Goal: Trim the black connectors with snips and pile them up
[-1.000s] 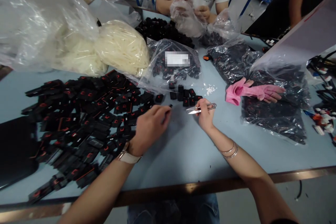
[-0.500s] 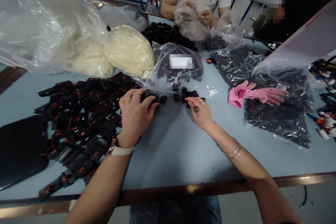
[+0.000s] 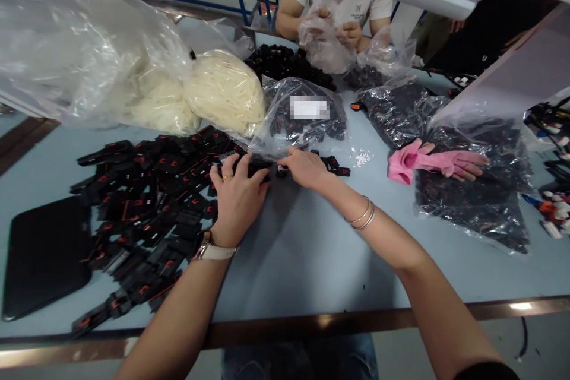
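My left hand [image 3: 237,197] rests at the right edge of a heap of black parts with red marks [image 3: 151,208], its fingers spread and bent over some of them. Just right of it, my right hand [image 3: 305,167] has its fingers drawn together at a small black part [image 3: 282,171]; whether it grips that part is hard to see. Behind both hands lies a clear bag of black parts [image 3: 307,124] with a white label. A few loose black parts [image 3: 338,170] lie right of my right hand, near small white pieces [image 3: 363,158].
Large bags of cream-coloured pieces [image 3: 225,92] stand at the back left. A black tray [image 3: 47,255] lies at the left. Pink gloves [image 3: 434,161] lie on bagged black parts [image 3: 472,208] at the right. Across the table, a person in a white shirt [image 3: 356,9] handles a clear bag.
My right hand has moved left from the small group of black parts towards my left hand. My left hand stays over the heap's edge. The view has shifted slightly.
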{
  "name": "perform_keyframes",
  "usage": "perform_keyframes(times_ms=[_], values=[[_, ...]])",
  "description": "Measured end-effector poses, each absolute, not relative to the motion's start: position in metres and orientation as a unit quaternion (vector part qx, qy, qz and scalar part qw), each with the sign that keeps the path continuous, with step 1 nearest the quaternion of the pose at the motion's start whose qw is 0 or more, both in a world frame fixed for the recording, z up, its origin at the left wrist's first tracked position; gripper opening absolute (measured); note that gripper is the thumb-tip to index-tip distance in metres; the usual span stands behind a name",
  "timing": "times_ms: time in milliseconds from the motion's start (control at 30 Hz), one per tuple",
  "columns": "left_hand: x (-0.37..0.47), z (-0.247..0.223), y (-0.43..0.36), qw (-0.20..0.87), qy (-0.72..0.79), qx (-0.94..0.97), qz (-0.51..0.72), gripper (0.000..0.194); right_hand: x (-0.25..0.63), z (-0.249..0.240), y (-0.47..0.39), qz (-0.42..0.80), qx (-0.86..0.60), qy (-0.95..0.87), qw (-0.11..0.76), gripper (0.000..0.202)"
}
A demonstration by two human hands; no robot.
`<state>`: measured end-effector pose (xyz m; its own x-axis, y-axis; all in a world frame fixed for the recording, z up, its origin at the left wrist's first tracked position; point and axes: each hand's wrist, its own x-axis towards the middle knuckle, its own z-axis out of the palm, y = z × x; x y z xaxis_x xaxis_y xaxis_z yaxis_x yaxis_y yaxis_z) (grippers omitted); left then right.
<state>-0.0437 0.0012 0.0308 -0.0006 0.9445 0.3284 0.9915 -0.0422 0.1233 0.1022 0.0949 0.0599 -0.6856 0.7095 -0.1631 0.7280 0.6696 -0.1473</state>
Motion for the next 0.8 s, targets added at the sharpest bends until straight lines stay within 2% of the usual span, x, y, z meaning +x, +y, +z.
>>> perform_keyframes(times_ms=[167, 333, 467, 567, 667, 800], values=[[-0.042, 0.032, 0.001, 0.064, -0.688, -0.703, -0.166, 0.025, 0.105, 0.065, 0.103, -0.125, 0.385, 0.911, 0.076, 0.025], [-0.040, 0.031, 0.000, 0.059, -0.673, -0.716, -0.173, 0.025, 0.102, 0.065, 0.102, -0.180, 0.385, 0.900, 0.097, 0.023], [-0.040, 0.028, 0.001, 0.059, -0.655, -0.729, -0.188, 0.019, 0.110, 0.067, 0.097, -0.205, 0.382, 0.901, 0.028, 0.027], [-0.039, 0.028, 0.000, 0.059, -0.653, -0.730, -0.194, 0.016, 0.128, 0.072, 0.096, -0.178, 0.456, 0.871, -0.043, 0.032], [-0.036, 0.031, -0.001, 0.060, -0.661, -0.721, -0.200, 0.015, 0.147, 0.074, 0.096, -0.146, 0.544, 0.826, -0.035, 0.026], [-0.033, 0.034, -0.003, 0.061, -0.658, -0.723, -0.202, 0.024, 0.152, 0.065, 0.092, -0.117, 0.537, 0.835, -0.020, 0.022]])
